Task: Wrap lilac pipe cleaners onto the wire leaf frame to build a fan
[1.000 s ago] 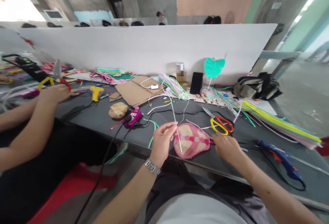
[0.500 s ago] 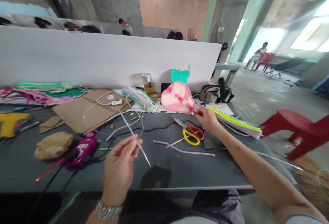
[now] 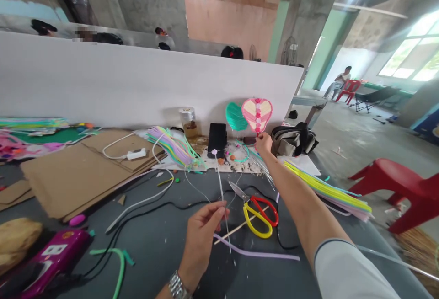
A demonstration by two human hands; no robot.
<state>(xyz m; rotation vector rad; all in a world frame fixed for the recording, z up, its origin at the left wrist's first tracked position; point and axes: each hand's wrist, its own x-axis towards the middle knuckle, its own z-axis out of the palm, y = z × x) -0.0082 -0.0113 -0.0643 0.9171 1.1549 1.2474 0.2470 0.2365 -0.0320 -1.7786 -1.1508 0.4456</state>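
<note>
Your right hand (image 3: 265, 144) is closed around the short handle of the pink-rimmed, heart-shaped fan with cream panels (image 3: 258, 114), upright near the white partition (image 3: 137, 79), its edge overlapping the teal leaf-shaped fan (image 3: 236, 116) in your view; whether the two touch, you cannot tell. Expect it to be light and fairly stiff across the face, with a soft, fuzzy-looking rim that could crush, so keep your grip low on the handle and off the panels. A column of pale and deeper pink rosettes runs down its middle, between the cream halves. Your left hand (image 3: 206, 226) has thumb and fingertips pinched together on the slim white stem with a small lilac tip (image 3: 220, 182), slanting over the dark grey tabletop (image 3: 154, 262) beside the scissors with red and yellow handles (image 3: 246, 198). That stem should weigh next to nothing and may bend or twist, so pinch it gently along the shaft, away from the lilac tip, which looks delicate.
</note>
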